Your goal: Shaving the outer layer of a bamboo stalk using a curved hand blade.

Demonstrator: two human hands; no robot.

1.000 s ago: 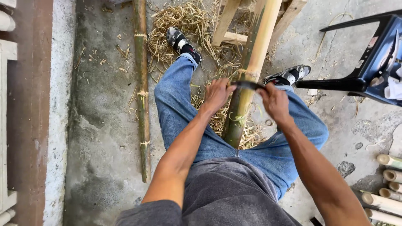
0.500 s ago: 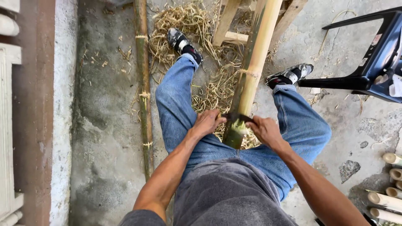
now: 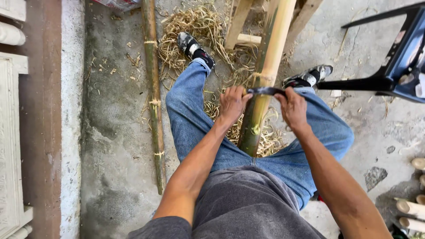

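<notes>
A thick bamboo pole [image 3: 265,75], green low down and pale higher up, slopes away between my knees. A dark curved blade [image 3: 267,91] lies across it. My left hand [image 3: 232,103] grips the blade's left end against the pole, and my right hand [image 3: 292,106] grips its right end. Both fists are closed on the tool. Pale bamboo shavings [image 3: 199,31] lie in a heap on the concrete under the pole, around my shoes.
A thinner green bamboo pole [image 3: 153,97] lies on the floor to my left. A wooden frame [image 3: 239,22] props the worked pole ahead. A dark blue plastic chair [image 3: 398,57] stands at the right. Cut bamboo pieces [image 3: 411,208] are stacked at bottom right.
Both hands with the blade have slid back up the pole, away from my body, after being low near the green butt end half a second ago.
</notes>
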